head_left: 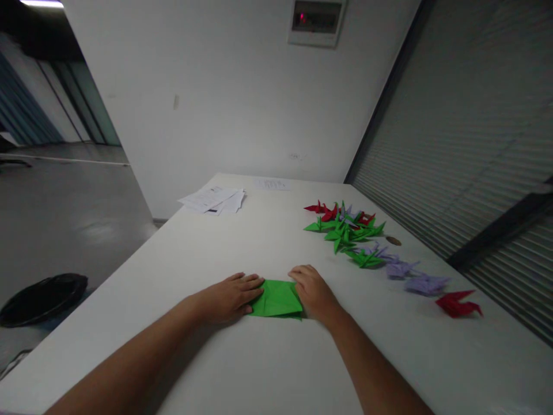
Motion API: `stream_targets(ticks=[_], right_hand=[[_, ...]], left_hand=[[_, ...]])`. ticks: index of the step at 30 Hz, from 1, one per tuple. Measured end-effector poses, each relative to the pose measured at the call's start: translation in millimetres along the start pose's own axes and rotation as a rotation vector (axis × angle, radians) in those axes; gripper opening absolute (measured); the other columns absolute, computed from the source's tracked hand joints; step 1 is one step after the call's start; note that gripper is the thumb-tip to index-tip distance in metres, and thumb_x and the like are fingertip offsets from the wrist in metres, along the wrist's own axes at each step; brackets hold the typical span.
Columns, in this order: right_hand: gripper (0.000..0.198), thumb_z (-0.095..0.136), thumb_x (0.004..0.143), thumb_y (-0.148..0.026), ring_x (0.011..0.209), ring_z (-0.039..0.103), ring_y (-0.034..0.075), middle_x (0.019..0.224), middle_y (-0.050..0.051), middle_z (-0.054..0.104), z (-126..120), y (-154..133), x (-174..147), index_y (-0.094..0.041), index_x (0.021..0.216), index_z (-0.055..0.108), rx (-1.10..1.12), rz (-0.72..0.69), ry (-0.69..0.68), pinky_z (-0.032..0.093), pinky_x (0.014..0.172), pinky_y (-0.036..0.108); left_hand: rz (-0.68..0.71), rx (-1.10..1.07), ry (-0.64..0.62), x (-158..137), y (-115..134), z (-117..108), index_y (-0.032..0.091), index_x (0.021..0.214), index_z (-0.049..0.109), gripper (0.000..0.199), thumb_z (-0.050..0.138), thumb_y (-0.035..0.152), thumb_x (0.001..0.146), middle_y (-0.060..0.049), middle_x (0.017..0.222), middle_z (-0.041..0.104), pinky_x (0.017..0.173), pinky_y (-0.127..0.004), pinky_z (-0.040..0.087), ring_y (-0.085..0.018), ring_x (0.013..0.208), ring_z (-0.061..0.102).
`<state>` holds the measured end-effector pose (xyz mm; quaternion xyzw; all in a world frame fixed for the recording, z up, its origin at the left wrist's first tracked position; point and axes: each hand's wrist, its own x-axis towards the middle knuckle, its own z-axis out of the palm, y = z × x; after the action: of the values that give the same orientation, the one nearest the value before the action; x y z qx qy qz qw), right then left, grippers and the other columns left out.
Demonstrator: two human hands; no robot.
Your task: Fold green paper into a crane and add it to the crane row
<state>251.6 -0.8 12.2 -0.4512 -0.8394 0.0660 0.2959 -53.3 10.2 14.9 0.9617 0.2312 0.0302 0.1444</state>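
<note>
A folded sheet of green origami paper lies on the white table in front of me, its near edge showing loose layers at the right. My left hand rests on the paper's left end, fingers flat and slightly apart, pressing it to the table. At the right end, my right hand has its fingers curled around the edge, with the thumb side hidden. Right of my hands stand folded paper cranes in green, purple and red; the red crane is nearest, beside a purple crane.
More green cranes cluster farther back, near a round brown object. Printed papers lie at the far left of the table. A black-lined bin stands on the floor at left. Window blinds border the right side.
</note>
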Motion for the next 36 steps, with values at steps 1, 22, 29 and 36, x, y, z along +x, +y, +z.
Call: stream_targets(ticks=[1, 22, 29, 36], right_hand=[[0.034, 0.044, 0.094, -0.006, 0.102, 0.063, 0.027, 0.104, 0.014, 0.074, 0, -5, 1, -0.013, 0.107, 0.075, 0.014, -0.007, 0.061, 0.054, 0.096, 0.046], [0.084, 0.056, 0.099, -0.056, 0.158, 0.019, 0.035, 0.168, 0.024, 0.023, 21, -44, -7, -0.005, 0.161, 0.031, -0.082, 0.013, -0.505, 0.023, 0.128, 0.054], [0.094, 0.050, 0.098, -0.067, 0.159, 0.013, 0.035, 0.169, 0.024, 0.015, 19, -34, -12, -0.003, 0.162, 0.026, -0.137, 0.043, -0.540, 0.017, 0.129, 0.053], [0.096, 0.048, 0.097, -0.070, 0.159, 0.014, 0.036, 0.169, 0.024, 0.015, 19, -22, -16, -0.004, 0.163, 0.024, -0.166, 0.056, -0.517, 0.018, 0.129, 0.053]], left_hand=[[-0.017, 0.029, 0.002, 1, 1, 1, 0.020, 0.158, 0.038, 0.057, 0.050, 0.030, 0.104, -0.016, 0.166, 0.033, 0.124, -0.058, 0.026, -0.035, 0.155, 0.029], [-0.120, 0.083, -0.017, 1, -4, 7, 0.014, 0.163, 0.022, 0.074, 0.034, 0.059, 0.106, -0.021, 0.169, 0.019, 0.126, -0.055, 0.020, -0.035, 0.158, 0.019], [-0.181, 0.126, -0.036, -3, -9, 8, 0.013, 0.164, 0.019, 0.084, 0.029, 0.069, 0.102, -0.021, 0.170, 0.015, 0.126, -0.054, 0.020, -0.035, 0.158, 0.016], [-0.260, 0.158, -0.088, -9, -12, 3, 0.010, 0.164, 0.020, 0.090, 0.027, 0.073, 0.100, -0.021, 0.170, 0.013, 0.125, -0.056, 0.020, -0.036, 0.158, 0.015]])
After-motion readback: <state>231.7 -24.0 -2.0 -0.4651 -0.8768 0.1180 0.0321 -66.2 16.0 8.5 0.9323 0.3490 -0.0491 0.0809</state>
